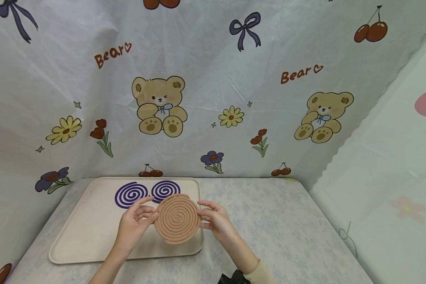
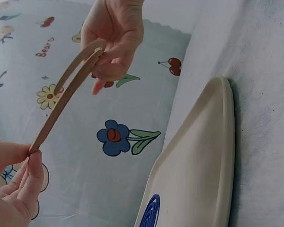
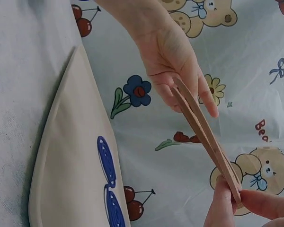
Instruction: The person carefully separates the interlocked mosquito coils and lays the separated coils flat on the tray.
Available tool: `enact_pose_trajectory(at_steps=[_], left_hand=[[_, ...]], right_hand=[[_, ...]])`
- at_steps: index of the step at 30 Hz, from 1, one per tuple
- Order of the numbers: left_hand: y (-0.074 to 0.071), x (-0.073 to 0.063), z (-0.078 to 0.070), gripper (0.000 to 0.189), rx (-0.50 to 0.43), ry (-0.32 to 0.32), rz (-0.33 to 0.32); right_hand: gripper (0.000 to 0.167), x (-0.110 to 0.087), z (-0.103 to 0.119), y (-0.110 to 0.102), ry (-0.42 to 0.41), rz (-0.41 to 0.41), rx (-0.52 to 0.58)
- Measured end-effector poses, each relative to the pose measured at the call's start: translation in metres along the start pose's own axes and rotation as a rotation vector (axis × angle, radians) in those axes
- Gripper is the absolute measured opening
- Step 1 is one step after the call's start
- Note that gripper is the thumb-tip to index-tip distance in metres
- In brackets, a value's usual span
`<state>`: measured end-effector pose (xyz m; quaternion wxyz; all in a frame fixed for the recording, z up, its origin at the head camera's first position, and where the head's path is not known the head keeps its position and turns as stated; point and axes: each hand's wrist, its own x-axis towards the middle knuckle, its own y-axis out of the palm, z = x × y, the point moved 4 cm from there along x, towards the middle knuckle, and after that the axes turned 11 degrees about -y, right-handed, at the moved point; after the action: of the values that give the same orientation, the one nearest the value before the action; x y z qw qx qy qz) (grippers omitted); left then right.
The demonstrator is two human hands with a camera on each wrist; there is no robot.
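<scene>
- From where I stand, both hands are occupied: the left hand (image 1: 132,224) pinches one rim of the tan coiled discs (image 1: 178,219), the right hand (image 1: 219,223) the opposite rim.
- The discs are raised over the tray (image 1: 88,238), near its right end and touching nothing but the hands. The wrist views show two thin layers, one against the other, with a narrow gap along part of their length.
- Judgement on the grip: holding at opposite rims likely keeps the thin coils level between the hands and leaves the spiral face uncovered.
- Two purple spirals, one left (image 1: 131,195) and one right (image 1: 165,191), lie flat along the tray's far side, side by side. Lying flat presumably keeps their loose windings in shape.
- The tray rests on the mottled surface (image 1: 269,221), left of centre; I suppose it keeps the pieces together.
- Behind: a bear-print cloth (image 1: 202,63).
</scene>
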<state>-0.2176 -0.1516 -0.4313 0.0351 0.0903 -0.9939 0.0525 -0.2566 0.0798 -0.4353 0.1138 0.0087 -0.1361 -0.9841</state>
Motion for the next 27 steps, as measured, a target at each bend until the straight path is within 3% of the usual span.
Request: enact_pose_trajectory(at_steps=[4, 10, 18, 27], left_hand=[[-0.001, 0.0, -0.002, 0.043, 0.002, 0.056, 0.015], [-0.005, 0.001, -0.005, 0.036, -0.097, 0.094, 0.064], [-0.01, 0.002, 0.0, 0.032, -0.209, -0.009, 0.116], [-0.008, 0.004, 0.015, 0.032, -0.202, -0.234, 0.092]], right_hand=[[0.042, 0.0, -0.001, 0.0, 0.028, 0.064, 0.032], [0.06, -0.001, 0.004, -0.002, -0.088, 0.145, -0.053], [0.061, -0.001, 0.005, -0.002, -0.163, 0.152, -0.106], [0.055, -0.003, 0.003, -0.002, -0.183, 0.08, -0.116]])
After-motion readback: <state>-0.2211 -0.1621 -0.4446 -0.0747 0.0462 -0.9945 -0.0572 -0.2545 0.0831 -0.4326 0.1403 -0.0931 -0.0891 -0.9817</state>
